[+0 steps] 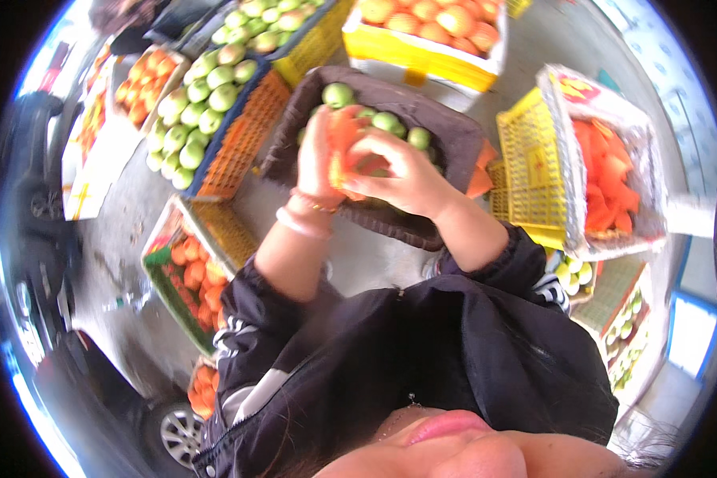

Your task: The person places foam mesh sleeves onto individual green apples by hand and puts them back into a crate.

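Note:
Over a dark, cloth-lined basket (454, 125) of green fruit (386, 122), my two hands meet around a piece of orange wrapping (342, 140). My left hand (316, 149), with a bracelet and a pale band at the wrist, is raised with its palm against the wrapping. My right hand (397, 170) curls beside it, thumb and fingertips at the wrapping's edge. The wrapping is blurred, and I cannot tell whether a fruit is inside it.
At the right, a lined box (651, 173) of orange wrappings (606, 179) rests by a yellow crate (529, 167). A yellow-and-white box (418, 60) of orange-wrapped fruit stands beyond the basket. Left are a blue-rimmed crate (239, 128) of green fruit, a green-edged box (167, 287) and parked cars.

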Available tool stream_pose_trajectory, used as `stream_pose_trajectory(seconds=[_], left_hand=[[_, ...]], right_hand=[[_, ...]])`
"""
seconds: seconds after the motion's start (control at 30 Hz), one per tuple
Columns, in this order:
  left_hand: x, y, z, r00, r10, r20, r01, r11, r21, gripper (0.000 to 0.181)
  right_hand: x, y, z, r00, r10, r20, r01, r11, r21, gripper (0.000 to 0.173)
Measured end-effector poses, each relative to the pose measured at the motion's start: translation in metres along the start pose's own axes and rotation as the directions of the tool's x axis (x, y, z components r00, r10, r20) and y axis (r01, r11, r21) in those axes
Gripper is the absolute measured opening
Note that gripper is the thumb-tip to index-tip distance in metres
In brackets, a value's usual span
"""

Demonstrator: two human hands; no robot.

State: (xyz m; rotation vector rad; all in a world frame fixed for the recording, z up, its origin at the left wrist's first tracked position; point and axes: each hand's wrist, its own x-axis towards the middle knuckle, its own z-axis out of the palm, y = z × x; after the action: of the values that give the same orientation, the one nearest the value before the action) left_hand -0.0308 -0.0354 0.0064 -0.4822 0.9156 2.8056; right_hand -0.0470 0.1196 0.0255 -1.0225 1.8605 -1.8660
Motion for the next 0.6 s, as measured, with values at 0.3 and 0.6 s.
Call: stream_pose_trajectory(seconds=[0.3,0.6], left_hand=[[0.004,-0.031,0.009,0.689,0.676,0.262,-0.322,-0.039,0.946,0.049],[-0.004,-0.041,0.011,0.871,0.443,0.212,-0.433,0.49,0.757,0.04]], right_hand=[[0.002,0.012,-0.029,0.907,-0.02,-0.42,-0.096,0.963,-0.252,0.016],[-0.006,0.011,-0.027,0.9,0.065,-0.432,-0.136,0.981,-0.136,0.02]])
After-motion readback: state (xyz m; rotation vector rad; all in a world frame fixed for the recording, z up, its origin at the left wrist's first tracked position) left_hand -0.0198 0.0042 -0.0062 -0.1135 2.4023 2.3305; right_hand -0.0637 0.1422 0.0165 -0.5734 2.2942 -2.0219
